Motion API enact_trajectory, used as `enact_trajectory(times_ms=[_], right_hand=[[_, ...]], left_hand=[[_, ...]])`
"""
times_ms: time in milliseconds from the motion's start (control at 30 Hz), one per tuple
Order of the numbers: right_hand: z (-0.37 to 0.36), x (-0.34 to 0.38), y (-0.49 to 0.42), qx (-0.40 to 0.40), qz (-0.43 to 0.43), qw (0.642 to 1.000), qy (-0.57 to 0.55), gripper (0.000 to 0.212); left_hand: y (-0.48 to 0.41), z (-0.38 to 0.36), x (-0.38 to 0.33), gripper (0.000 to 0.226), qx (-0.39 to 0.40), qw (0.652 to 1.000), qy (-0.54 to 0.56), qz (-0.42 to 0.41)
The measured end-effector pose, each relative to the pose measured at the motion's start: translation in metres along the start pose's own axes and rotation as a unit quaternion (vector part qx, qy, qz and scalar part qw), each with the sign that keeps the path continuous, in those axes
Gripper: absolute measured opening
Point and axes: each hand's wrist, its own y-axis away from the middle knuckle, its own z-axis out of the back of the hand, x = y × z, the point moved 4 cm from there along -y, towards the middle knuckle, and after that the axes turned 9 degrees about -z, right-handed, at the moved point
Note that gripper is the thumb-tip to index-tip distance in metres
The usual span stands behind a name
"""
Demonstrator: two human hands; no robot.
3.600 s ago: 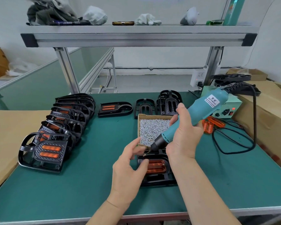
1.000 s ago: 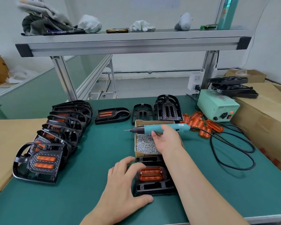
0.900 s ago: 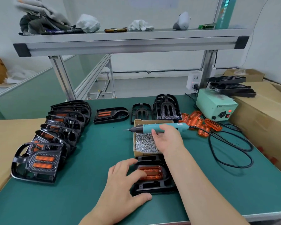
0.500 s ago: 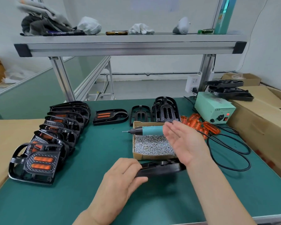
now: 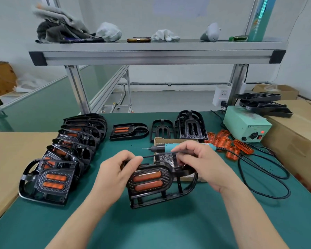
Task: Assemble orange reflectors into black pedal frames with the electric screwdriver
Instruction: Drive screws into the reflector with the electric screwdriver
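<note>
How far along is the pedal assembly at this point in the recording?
Done: a row of finished pedals with orange reflectors fitted lines the table's left. In hand: the left hand and right hand grip a pedal frame with both reflectors in; the electric screwdriver lies across the screw box. Left: at least two empty frames at the back and a pile of loose reflectors.

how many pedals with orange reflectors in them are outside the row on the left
2: the held pedal, between left hand and right hand at centre; the flat pedal farther back, right of the row. None looks hidden.
</note>
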Motion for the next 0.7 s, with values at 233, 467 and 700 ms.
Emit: enact_trajectory(times_ms=[233,467,700], right_hand=[[-0.003,0.000,-0.027,-0.127,-0.048,0.973,-0.188,0.023],[-0.019,-0.007,-0.051,-0.149,-0.085,0.962,-0.214,0.019],[-0.032,-0.016,-0.058,-0.095,-0.052,0.970,-0.216,0.029]], left_hand=[[0.011,-0.004,0.027,0.060,-0.061,0.965,0.189,0.172],[0.010,-0.029,0.043,0.030,-0.076,0.889,0.325,0.314],[-0.034,-0.015,0.076,0.021,-0.189,0.868,0.267,0.374]])
